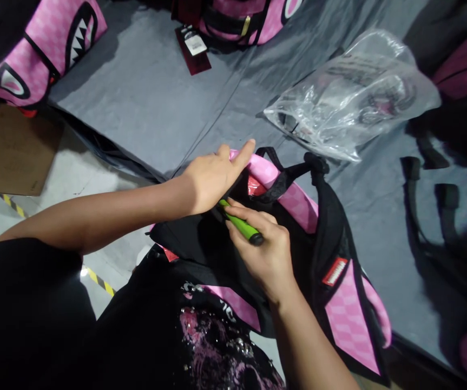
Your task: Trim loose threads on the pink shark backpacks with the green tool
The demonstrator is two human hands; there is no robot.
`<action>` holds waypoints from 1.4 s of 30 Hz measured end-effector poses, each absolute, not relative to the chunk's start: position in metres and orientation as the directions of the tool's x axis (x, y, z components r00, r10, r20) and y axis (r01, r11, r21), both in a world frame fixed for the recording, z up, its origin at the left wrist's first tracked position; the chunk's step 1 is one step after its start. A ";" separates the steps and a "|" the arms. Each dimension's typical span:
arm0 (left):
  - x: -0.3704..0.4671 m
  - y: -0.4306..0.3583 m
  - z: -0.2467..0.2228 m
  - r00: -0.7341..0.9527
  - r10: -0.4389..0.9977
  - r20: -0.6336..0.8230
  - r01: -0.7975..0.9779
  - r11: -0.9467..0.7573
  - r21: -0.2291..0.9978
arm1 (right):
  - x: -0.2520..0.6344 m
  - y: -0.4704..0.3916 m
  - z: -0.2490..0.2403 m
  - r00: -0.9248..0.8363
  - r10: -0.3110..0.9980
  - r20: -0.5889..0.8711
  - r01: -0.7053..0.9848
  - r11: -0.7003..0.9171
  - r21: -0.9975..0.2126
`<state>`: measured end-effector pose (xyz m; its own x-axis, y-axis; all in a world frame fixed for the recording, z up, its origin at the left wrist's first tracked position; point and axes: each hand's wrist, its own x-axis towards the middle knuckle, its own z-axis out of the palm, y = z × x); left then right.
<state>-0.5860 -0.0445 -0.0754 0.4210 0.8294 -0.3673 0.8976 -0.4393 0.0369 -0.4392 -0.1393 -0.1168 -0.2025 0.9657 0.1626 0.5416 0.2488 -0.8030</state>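
Observation:
A black backpack with pink checkered panels lies tilted at the table's near edge, partly against my body. My left hand holds its upper edge by the pink trim, index finger stretched out and thumb hidden. Just below, my right hand is closed around a slim green-handled tool with a black end. The tool's tip is hidden at the black fabric beside my left hand, so its kind cannot be told. Inside the bend of the top loop, a bit of red shows. A padded strap runs down the right side.
A clear plastic bag lies on the grey-covered table. Pink bags with shark-face prints stand at the far left and top. Dark red and white tags hang near the top one. Cardboard is at left.

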 end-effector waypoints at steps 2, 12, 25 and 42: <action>-0.586 -0.045 -0.075 0.422 0.829 -0.366 0.897 -0.440 0.039 | -0.439 -0.139 -0.116 -0.181 0.966 0.183 0.578 0.255 -0.775; -0.584 -0.045 -0.073 0.409 0.831 -0.378 0.903 -0.429 0.034 | -0.439 -0.140 -0.116 -0.172 0.962 0.213 0.593 0.274 -0.757; -0.583 -0.045 -0.069 0.387 0.833 -0.395 0.913 -0.405 0.040 | -0.442 -0.141 -0.115 -0.166 0.963 0.211 0.639 0.269 -0.721; -0.584 -0.046 -0.072 0.389 0.849 -0.358 0.912 -0.410 0.021 | -0.441 -0.141 -0.115 -0.147 0.978 0.150 0.608 0.209 -0.766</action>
